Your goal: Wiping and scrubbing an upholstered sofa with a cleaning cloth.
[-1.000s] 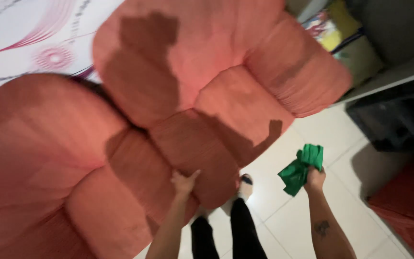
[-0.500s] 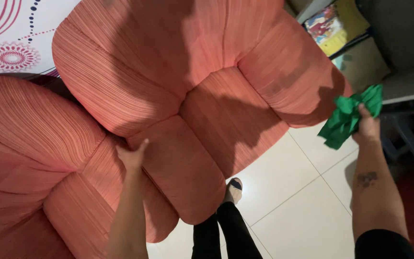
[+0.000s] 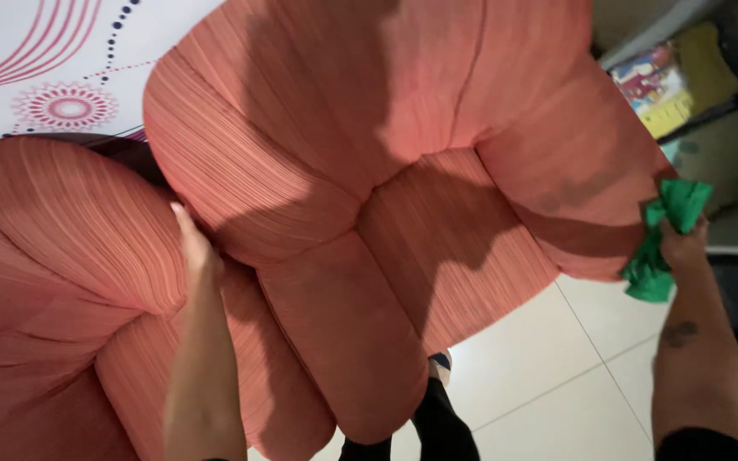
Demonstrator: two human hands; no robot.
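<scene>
There is only one view, from a camera on the person's head. It looks steeply down over both forearms, and it is close, so the salmon-red armchair [image 3: 403, 213] fills most of the frame. The left hand [image 3: 191, 243] lies at the centre-left, the right hand [image 3: 683, 248] with its grip on a green cloth [image 3: 664, 243] near the right edge. Below the grip, white floor tiles [image 3: 557, 376] show.

The left hand [image 3: 191, 243] slips its fingertips into the gap between the two red armchairs [image 3: 369, 213], so they're out of sight. The right hand [image 3: 683, 246] is half buried in the green cloth [image 3: 659, 256]. Both forearms run off the bottom edge, and the left-hand armchair [image 3: 53, 299] is cut off too.
</scene>
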